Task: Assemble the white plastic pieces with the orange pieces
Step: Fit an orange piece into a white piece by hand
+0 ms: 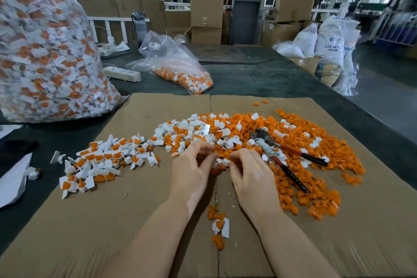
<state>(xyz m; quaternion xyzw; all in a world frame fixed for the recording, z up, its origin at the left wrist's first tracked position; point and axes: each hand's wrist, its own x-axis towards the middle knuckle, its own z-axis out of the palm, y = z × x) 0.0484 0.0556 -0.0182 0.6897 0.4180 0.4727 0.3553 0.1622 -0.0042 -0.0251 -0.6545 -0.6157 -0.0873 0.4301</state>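
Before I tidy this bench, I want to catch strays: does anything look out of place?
Yes. Red-and-black-handled metal pliers lie half-buried in the loose orange plastic pieces, easy to lose. One assembled white-and-orange piece sits apart by the seam of the brown cardboard sheet, near the person's forearms.

**1 head-worn view, looking forward and down**

The wide-angle camera sits close above the cardboard sheet — both forearms enter from the bottom edge — and faces across the table toward the distant stacked boxes.
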